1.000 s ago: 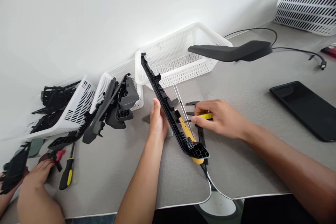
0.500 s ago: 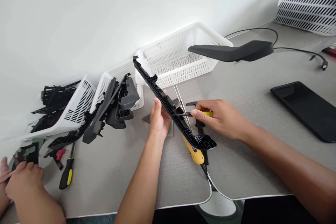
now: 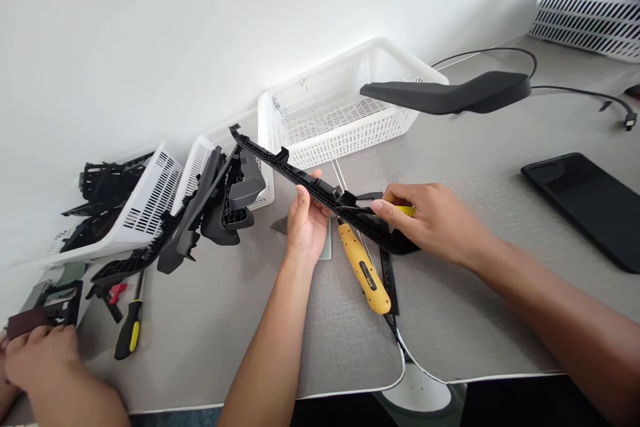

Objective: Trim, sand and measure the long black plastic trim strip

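table [image 3: 480,167]: grey, kinda woven-looking top with a rounded white edge
baskets: big white perforated plastic basket [image 3: 330,103] by the wall, can't spot anything in it. smaller one [image 3: 213,150] next to it has dark moulded plastic parts [image 3: 225,197] spilling out the front, and a third basket [image 3: 143,203] tipped on its side holds more black parts
trim strip [image 3: 305,180]: long, thin, ribbed black plastic, held up off the table and slanting from upper left to lower right
left hand [image 3: 306,223]: wrapped around the strip's middle from below, thumb on top
right hand [image 3: 433,220]: closed, pinching a thin yellow-handled tool [image 3: 406,211] with its tip against the strip's lower end
yellow screwdriver [image 3: 364,270]: chunky handle, lying flat just below the strip
other person's hand [image 3: 37,350]: bottom left corner, holding a small black frame [image 3: 55,300]
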